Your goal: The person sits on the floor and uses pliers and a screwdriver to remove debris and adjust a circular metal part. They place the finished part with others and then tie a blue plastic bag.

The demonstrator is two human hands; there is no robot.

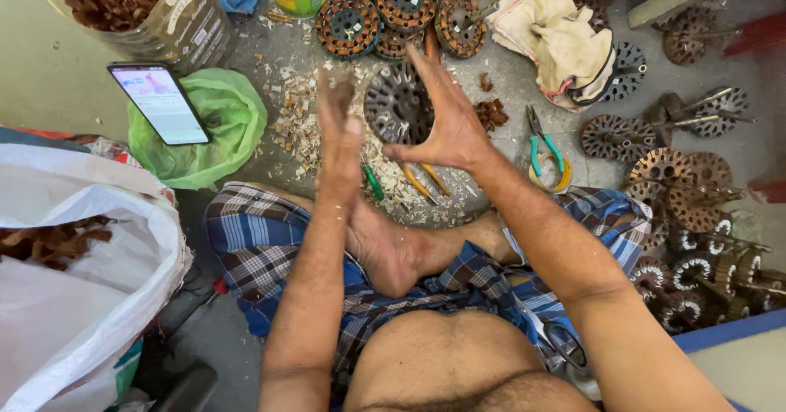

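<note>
Sitting cross-legged on a concrete floor (508, 76), the person raises both hands above a dark slotted motor core (395, 105) that lies among pale paper scraps (299, 125). Left hand (338, 133) stands edge-on, fingers straight and together, holding nothing. Right hand (442, 125) faces it, fingers spread wide and likewise holding nothing; the two hands are near each other but apart, with the core seen between them. Green-handled pliers (542, 151) lie just right of the right wrist; yellow-handled and green-handled tools (417, 181) lie partly hidden under the hands. Stacked wound cores (393, 6) sit toward the far edge of the floor, bare rusty cores (688, 191) along its right side. A phone (160, 102) leans beside a green bag (217, 125) at the left, near a white sack (74, 240).
</note>
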